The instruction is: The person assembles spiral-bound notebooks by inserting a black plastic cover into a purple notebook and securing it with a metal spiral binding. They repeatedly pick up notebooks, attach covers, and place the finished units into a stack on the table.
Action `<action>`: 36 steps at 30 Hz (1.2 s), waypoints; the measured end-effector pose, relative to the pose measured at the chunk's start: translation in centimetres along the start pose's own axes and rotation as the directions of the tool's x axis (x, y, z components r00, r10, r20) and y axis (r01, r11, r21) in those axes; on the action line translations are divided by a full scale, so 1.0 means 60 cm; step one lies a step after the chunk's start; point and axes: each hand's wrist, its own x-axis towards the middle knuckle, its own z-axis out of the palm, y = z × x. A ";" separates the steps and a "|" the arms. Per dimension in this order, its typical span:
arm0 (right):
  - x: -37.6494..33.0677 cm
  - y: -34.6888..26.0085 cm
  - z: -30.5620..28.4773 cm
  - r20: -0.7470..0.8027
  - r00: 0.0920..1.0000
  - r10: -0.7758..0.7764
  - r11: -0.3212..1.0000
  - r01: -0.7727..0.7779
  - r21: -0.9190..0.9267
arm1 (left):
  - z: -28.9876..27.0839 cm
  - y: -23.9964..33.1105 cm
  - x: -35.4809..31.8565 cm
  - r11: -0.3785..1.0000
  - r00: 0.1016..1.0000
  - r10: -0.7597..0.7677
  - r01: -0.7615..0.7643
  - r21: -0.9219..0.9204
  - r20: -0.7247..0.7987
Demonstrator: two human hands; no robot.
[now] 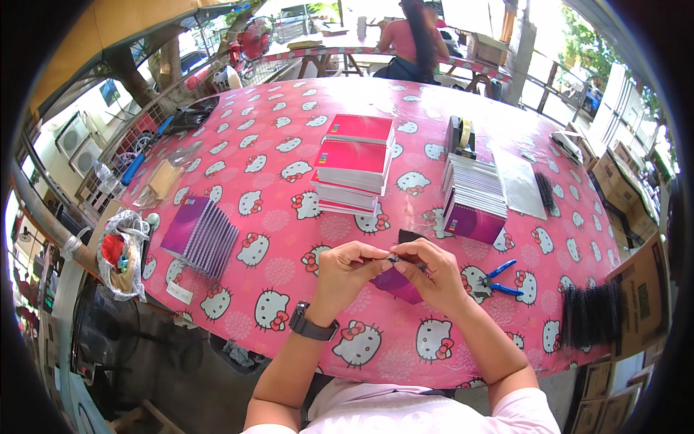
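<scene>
My left hand [350,273], with a dark watch on its wrist, and my right hand [436,276] meet over the near middle of the table. Thumbs and fingertips of both are pinched together on a small dark piece [392,258], too small to name. Beneath my fingers lies a purple-covered booklet [399,286], partly hidden by my hands. A flat black piece [410,236] shows just beyond my right fingers. Blue-handled pliers [504,279] rest on the table to the right of my right hand.
Purple spiral-bound notebooks stand in a left stack [199,235] and a right stack [473,199]. Red-covered book blocks [354,163] are piled ahead. A tape dispenser [460,136] stands behind. Black binding coils [593,315] lie at the right edge by a cardboard box [643,300]. Another person [414,40] sits beyond.
</scene>
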 end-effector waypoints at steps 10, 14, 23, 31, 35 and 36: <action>-0.004 -0.008 0.015 0.107 0.989 -0.098 0.980 0.115 -0.164 | -0.009 0.017 -0.038 0.979 0.989 0.146 -0.147 0.143 0.021; -0.010 -0.014 0.034 0.116 0.989 -0.087 0.962 0.113 -0.249 | -0.018 0.004 -0.043 0.998 1.000 -0.015 0.015 0.053 0.012; 0.038 -0.018 0.027 0.063 0.985 -0.159 0.890 0.171 -0.423 | -0.111 0.034 -0.010 0.947 0.913 0.291 -0.233 0.220 -0.287; 0.032 0.137 -0.151 -0.157 0.987 -0.026 0.589 -0.112 -0.801 | -0.491 0.071 -0.038 0.713 0.372 0.545 0.268 0.648 -0.752; 0.010 0.225 -0.185 -0.197 0.977 -0.084 0.534 -0.123 -0.837 | -0.544 0.010 -0.072 0.284 0.505 0.604 0.587 0.758 -0.617; 0.010 0.228 -0.186 -0.206 0.975 -0.088 0.549 -0.125 -0.827 | -0.534 0.011 -0.066 0.269 0.520 0.654 0.519 0.811 -0.549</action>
